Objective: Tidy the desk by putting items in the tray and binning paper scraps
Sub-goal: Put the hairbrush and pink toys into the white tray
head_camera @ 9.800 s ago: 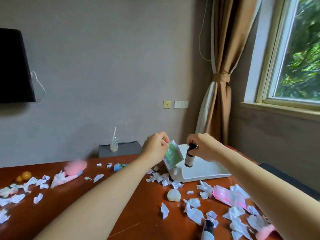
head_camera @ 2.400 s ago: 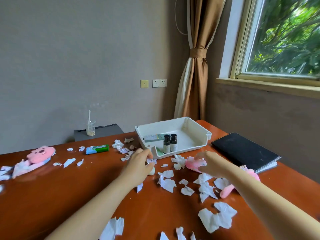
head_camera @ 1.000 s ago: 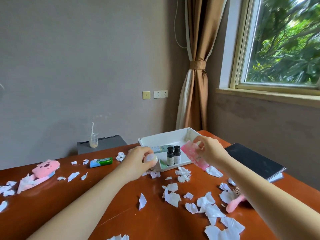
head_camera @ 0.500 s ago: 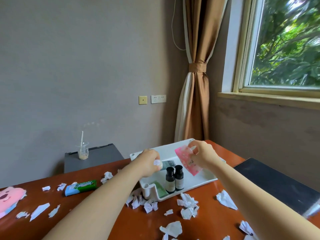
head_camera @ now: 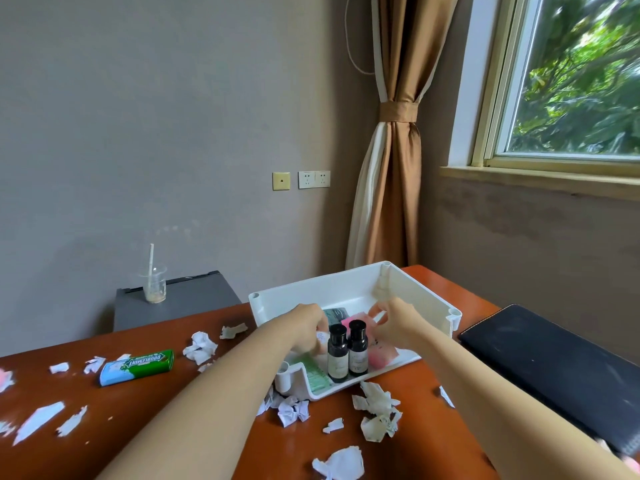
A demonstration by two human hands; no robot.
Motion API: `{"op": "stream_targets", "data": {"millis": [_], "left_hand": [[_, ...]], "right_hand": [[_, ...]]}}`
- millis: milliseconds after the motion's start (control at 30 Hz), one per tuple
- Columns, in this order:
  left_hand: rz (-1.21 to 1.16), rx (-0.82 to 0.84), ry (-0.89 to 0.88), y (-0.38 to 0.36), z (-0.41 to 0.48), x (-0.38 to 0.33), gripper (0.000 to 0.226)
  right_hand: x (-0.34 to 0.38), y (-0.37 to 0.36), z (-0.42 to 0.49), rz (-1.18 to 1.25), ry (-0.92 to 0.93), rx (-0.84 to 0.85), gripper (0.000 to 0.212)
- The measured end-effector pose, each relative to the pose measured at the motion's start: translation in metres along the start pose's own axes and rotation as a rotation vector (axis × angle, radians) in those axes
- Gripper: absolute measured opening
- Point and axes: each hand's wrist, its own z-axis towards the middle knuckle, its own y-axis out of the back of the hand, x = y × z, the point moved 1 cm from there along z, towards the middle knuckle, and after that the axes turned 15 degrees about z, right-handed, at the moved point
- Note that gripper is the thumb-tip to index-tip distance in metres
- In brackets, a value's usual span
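The red-brown counter (head_camera: 415, 427) carries a white tray (head_camera: 426, 299). In it two dark bottles (head_camera: 348, 355) stand side by side, with a green sachet (head_camera: 313, 370), a pink packet (head_camera: 381, 355) and a dark packet (head_camera: 334, 315) lying flat. The left hand (head_camera: 304, 329) reaches in, fingers curled round a small white object (head_camera: 321, 339). The right hand (head_camera: 396, 323) is over the pink packet; I cannot tell whether it grips. Paper scraps (head_camera: 375, 403) lie outside on the counter.

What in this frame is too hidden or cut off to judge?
Head view:
- left hand: its fingertips and the pale item beneath them sit partly behind the two dark bottles; grip unclear.
- right hand: its own back hides whether it holds the pink packet.
- labels on the bottles: too small to read.
- pink object, lower right corner: cut by the frame edge, blurred.
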Motion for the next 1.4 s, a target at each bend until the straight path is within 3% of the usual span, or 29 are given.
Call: {"op": "stream_targets", "data": {"millis": [200,467,800,1067,1267,1400], "left_hand": [[-0.049,0.013,-0.033,0.000,-0.006,0.000,0.043],[0.112,-0.042,-0.046,0.030,-0.047,-0.012,0.042],[-0.004,-0.193,-0.163,0.047,-0.160,-0.050,0.030],[-0.004,-0.146,-0.174,0.014,-0.237,-0.061,0.032],[0.062,0.018,-0.091,-0.035,-0.268,-0.055,0.044],[0.063,0.069,-0.030,-0.063,-0.283,-0.056,0.051]], "right_hand": [[-0.001,-0.003,-0.006,-0.086,-0.039,0.031,0.033],[0.028,0.035,-0.034,-0.217,0.045,-0.001,0.029],[0.048,0.071,-0.139,-0.325,0.133,0.118,0.029],[0.030,0.076,-0.225,-0.451,0.080,0.186,0.035],[-0.008,0.067,-0.261,-0.444,0.017,0.033,0.021],[-0.030,0.057,-0.271,-0.351,-0.012,-0.094,0.031]]}}
